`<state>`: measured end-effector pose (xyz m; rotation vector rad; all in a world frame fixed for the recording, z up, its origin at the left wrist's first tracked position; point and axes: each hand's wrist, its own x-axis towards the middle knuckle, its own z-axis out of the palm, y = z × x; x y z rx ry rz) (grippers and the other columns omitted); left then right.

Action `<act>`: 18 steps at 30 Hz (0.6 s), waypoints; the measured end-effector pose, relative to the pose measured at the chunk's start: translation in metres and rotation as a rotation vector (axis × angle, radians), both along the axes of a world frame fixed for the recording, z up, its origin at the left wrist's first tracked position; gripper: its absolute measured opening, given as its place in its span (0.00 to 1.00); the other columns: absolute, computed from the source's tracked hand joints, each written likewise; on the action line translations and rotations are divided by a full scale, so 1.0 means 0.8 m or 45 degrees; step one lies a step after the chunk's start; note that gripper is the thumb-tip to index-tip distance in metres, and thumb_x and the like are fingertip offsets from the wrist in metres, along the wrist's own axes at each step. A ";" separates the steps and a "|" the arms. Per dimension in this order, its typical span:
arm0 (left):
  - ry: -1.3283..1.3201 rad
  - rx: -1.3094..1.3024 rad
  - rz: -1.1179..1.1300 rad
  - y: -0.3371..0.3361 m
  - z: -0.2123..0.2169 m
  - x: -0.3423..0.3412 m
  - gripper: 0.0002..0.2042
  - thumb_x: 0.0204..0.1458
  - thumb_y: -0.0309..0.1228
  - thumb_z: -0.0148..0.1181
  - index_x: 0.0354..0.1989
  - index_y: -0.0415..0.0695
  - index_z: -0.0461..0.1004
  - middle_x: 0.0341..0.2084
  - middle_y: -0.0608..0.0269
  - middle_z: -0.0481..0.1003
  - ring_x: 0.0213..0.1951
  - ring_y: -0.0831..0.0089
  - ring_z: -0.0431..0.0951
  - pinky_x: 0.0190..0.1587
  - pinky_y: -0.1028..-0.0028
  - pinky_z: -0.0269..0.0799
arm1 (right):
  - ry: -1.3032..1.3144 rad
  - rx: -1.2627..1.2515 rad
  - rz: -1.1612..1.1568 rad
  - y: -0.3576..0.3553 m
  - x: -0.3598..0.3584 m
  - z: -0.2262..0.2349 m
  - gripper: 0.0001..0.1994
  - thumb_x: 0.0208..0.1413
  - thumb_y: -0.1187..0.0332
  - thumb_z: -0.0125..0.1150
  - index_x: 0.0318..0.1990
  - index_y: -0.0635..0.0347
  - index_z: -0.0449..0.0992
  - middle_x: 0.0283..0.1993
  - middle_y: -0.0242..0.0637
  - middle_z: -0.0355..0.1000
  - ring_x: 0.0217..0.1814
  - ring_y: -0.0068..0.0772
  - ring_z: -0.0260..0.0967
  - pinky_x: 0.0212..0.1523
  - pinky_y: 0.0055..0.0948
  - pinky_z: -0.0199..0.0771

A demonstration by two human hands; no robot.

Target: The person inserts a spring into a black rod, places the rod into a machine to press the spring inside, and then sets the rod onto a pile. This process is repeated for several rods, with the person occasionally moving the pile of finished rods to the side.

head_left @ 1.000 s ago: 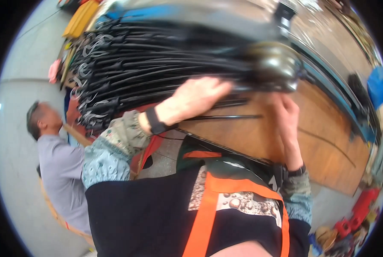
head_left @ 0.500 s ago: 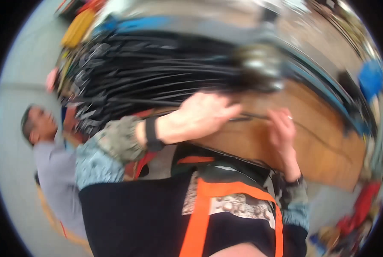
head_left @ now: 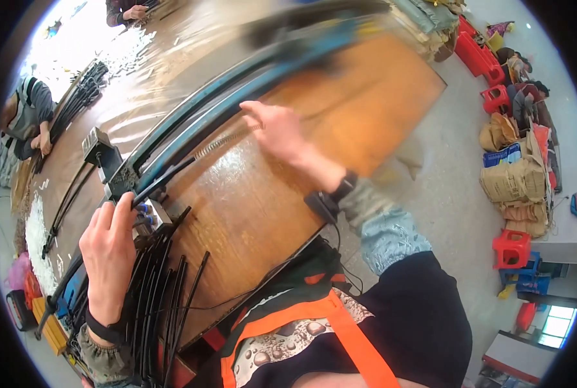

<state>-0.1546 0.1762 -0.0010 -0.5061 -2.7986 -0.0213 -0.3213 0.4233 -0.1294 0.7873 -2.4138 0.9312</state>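
My left hand [head_left: 111, 249] is wrapped round a black tube [head_left: 166, 179] beside a metal fixture [head_left: 124, 178] at the left. A thin coil spring [head_left: 227, 143] runs from the tube's upper end to my right hand [head_left: 277, 132]. The right fingers are closed round the spring's far end, though the exact grip is partly hidden. Beside both hands a long blue metal rail [head_left: 195, 126] slopes up to the right. Several black tubes [head_left: 149, 301] lie in a bundle below and near my left hand.
The wooden tabletop [head_left: 237, 213] has a corner at right. Another black bundle [head_left: 85, 94] and white pieces [head_left: 40, 226] lie farther left. A person in a striped top [head_left: 30, 116] works there; another person's hand [head_left: 135, 11] shows at the far edge. Red stools [head_left: 511, 249] stand right.
The view has swung to the right. My hands have moved farther apart, with the left by the fixture and the right farther up along the rail. The spring now shows stretched between them.
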 end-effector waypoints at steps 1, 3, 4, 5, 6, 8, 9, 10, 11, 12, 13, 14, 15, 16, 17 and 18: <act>0.013 -0.045 -0.001 0.001 -0.002 0.000 0.14 0.50 0.22 0.59 0.46 0.44 0.73 0.24 0.57 0.66 0.28 0.59 0.72 0.29 0.63 0.68 | 0.028 -0.007 0.068 -0.006 0.006 0.015 0.27 0.54 0.59 0.65 0.61 0.55 0.69 0.30 0.40 0.76 0.29 0.35 0.75 0.32 0.31 0.76; 0.004 -0.088 0.031 -0.003 -0.003 0.005 0.14 0.50 0.22 0.59 0.47 0.44 0.73 0.24 0.57 0.66 0.28 0.60 0.72 0.28 0.64 0.68 | 0.063 -0.160 0.292 -0.021 0.043 0.039 0.23 0.55 0.59 0.64 0.57 0.56 0.73 0.31 0.37 0.76 0.32 0.34 0.75 0.34 0.30 0.75; 0.029 -0.051 0.033 -0.004 -0.003 0.008 0.14 0.49 0.22 0.59 0.47 0.44 0.74 0.24 0.57 0.66 0.28 0.60 0.72 0.28 0.64 0.68 | 0.103 -0.192 0.472 -0.026 0.050 0.049 0.21 0.56 0.59 0.64 0.55 0.57 0.75 0.31 0.36 0.75 0.33 0.34 0.74 0.35 0.29 0.75; 0.058 -0.012 0.040 -0.008 -0.002 0.011 0.14 0.49 0.22 0.59 0.46 0.45 0.74 0.24 0.58 0.66 0.28 0.61 0.72 0.28 0.64 0.68 | 0.111 -0.246 0.422 -0.023 0.046 0.051 0.21 0.56 0.59 0.64 0.55 0.57 0.75 0.31 0.36 0.75 0.33 0.34 0.74 0.35 0.29 0.75; 0.066 0.012 0.051 -0.011 -0.001 0.016 0.14 0.49 0.22 0.59 0.46 0.45 0.74 0.23 0.58 0.66 0.28 0.61 0.71 0.28 0.65 0.68 | -0.005 -0.275 0.545 -0.019 0.044 0.049 0.19 0.56 0.59 0.63 0.53 0.57 0.76 0.32 0.36 0.75 0.34 0.34 0.74 0.36 0.29 0.75; 0.078 -0.016 0.106 -0.020 0.003 0.021 0.15 0.49 0.22 0.59 0.46 0.45 0.75 0.23 0.58 0.66 0.27 0.61 0.71 0.28 0.64 0.68 | -0.291 -0.306 0.711 -0.013 0.036 0.042 0.16 0.57 0.60 0.62 0.49 0.59 0.78 0.34 0.37 0.76 0.36 0.34 0.74 0.36 0.30 0.74; 0.064 -0.043 0.137 -0.023 0.004 0.026 0.15 0.49 0.22 0.59 0.46 0.45 0.75 0.23 0.57 0.66 0.27 0.60 0.71 0.28 0.64 0.67 | -0.241 -0.325 0.818 -0.018 0.037 0.036 0.16 0.58 0.60 0.62 0.49 0.59 0.78 0.34 0.37 0.76 0.36 0.34 0.74 0.36 0.30 0.74; 0.062 -0.021 0.145 -0.027 0.006 0.032 0.15 0.49 0.22 0.60 0.47 0.45 0.75 0.22 0.57 0.66 0.27 0.60 0.71 0.28 0.64 0.67 | -0.188 -0.374 0.776 -0.023 0.041 0.029 0.16 0.58 0.60 0.62 0.48 0.59 0.79 0.34 0.37 0.76 0.35 0.32 0.74 0.36 0.29 0.73; 0.008 -0.069 0.187 -0.028 0.006 0.038 0.15 0.49 0.22 0.60 0.47 0.45 0.75 0.22 0.57 0.66 0.27 0.60 0.71 0.28 0.64 0.67 | -0.136 -0.426 0.725 -0.026 0.044 0.023 0.16 0.58 0.60 0.61 0.48 0.60 0.79 0.34 0.38 0.76 0.34 0.31 0.74 0.36 0.29 0.73; 0.039 0.007 0.196 -0.031 0.006 0.043 0.15 0.49 0.22 0.60 0.47 0.45 0.75 0.22 0.57 0.66 0.27 0.60 0.71 0.28 0.64 0.67 | -0.089 -0.394 0.745 -0.031 0.045 0.018 0.16 0.59 0.60 0.61 0.48 0.60 0.79 0.33 0.38 0.76 0.33 0.29 0.74 0.36 0.29 0.73; 0.077 0.082 0.202 -0.034 0.007 0.047 0.15 0.49 0.22 0.60 0.47 0.45 0.75 0.22 0.57 0.66 0.27 0.59 0.71 0.28 0.64 0.67 | -0.055 -0.480 0.688 -0.035 0.047 0.017 0.16 0.59 0.60 0.61 0.48 0.60 0.79 0.33 0.38 0.76 0.33 0.29 0.74 0.36 0.29 0.73; 0.035 0.119 0.238 -0.037 0.006 0.052 0.16 0.49 0.22 0.60 0.48 0.45 0.75 0.22 0.56 0.66 0.27 0.59 0.71 0.28 0.64 0.66 | -0.130 -0.534 0.684 -0.039 0.048 0.016 0.16 0.59 0.60 0.60 0.48 0.60 0.79 0.32 0.37 0.76 0.31 0.27 0.71 0.34 0.28 0.72; 0.110 0.155 0.214 -0.040 0.006 0.057 0.16 0.49 0.22 0.60 0.48 0.45 0.75 0.22 0.56 0.66 0.27 0.59 0.71 0.28 0.64 0.66 | -0.208 -0.584 0.681 -0.043 0.051 0.018 0.16 0.60 0.59 0.60 0.48 0.60 0.79 0.31 0.37 0.75 0.30 0.25 0.69 0.33 0.27 0.71; 0.098 0.136 0.236 -0.044 0.005 0.060 0.16 0.49 0.22 0.60 0.48 0.45 0.75 0.22 0.56 0.65 0.27 0.59 0.71 0.28 0.64 0.66 | -0.220 -0.713 0.635 -0.048 0.054 0.019 0.16 0.60 0.59 0.60 0.48 0.60 0.79 0.29 0.36 0.74 0.28 0.23 0.67 0.32 0.26 0.69; 0.089 0.122 0.259 -0.047 0.004 0.064 0.16 0.50 0.22 0.60 0.49 0.45 0.75 0.22 0.56 0.65 0.26 0.59 0.71 0.28 0.64 0.66 | -0.271 -0.616 0.700 -0.054 0.057 0.020 0.16 0.60 0.59 0.60 0.48 0.60 0.79 0.29 0.36 0.74 0.28 0.23 0.67 0.32 0.26 0.69; 0.121 0.141 0.268 -0.049 0.002 0.069 0.17 0.50 0.22 0.60 0.50 0.45 0.75 0.22 0.56 0.65 0.26 0.59 0.71 0.28 0.64 0.66 | -0.293 -0.628 0.691 -0.061 0.064 0.018 0.16 0.60 0.59 0.60 0.48 0.60 0.79 0.29 0.36 0.74 0.27 0.22 0.66 0.31 0.26 0.69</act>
